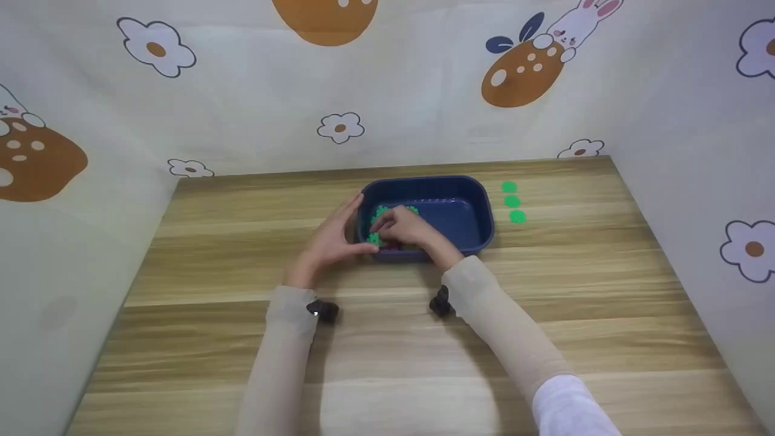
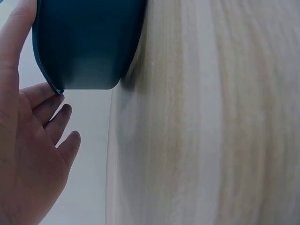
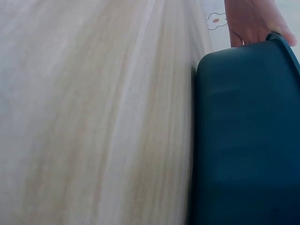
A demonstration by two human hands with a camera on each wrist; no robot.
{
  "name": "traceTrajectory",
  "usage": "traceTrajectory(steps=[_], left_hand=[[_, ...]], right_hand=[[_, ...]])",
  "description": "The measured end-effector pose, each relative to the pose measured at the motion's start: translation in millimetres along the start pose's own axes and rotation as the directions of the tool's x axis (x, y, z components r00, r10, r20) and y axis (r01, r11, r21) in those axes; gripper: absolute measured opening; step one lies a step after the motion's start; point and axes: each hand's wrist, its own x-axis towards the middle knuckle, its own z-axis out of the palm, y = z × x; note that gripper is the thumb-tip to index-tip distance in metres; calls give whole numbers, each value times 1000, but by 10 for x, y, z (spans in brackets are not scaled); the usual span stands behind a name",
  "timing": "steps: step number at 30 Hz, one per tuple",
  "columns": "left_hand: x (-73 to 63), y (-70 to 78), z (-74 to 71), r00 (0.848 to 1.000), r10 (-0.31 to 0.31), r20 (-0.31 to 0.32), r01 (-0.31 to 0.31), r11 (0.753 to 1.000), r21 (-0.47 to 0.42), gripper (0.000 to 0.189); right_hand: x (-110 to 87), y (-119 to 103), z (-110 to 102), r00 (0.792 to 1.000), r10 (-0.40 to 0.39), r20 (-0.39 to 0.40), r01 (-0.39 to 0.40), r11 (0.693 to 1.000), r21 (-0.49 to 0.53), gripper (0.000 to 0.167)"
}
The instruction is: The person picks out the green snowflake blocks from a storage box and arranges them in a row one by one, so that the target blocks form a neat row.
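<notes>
Blue tub (image 1: pixel 457 221) touches left hand (image 1: pixel 330 239), fingers (image 1: pixel 349 208) spread; right hand (image 1: pixel 404 226) curls inside.

One blue tub (image 1: pixel 457 221), three green discs (image 1: pixel 512 201) outside, at least three green pieces (image 1: pixel 373 240) inside

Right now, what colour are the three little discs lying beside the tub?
Bright green; the discs show best in the head view.
</notes>
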Motion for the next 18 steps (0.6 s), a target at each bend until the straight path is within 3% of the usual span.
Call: traceTrajectory(steps=[6,18], left_hand=[[-12,-1,-4,1000,-14,5,14,1000,1,110],[-8,17,-10,997,-78,21,78,997,-2,107]], right_hand=[[19,19,-7,998,-7,-63,5,999,-34,23],[-16,-8,-100,987,10,-162,-7,1000,19,20]])
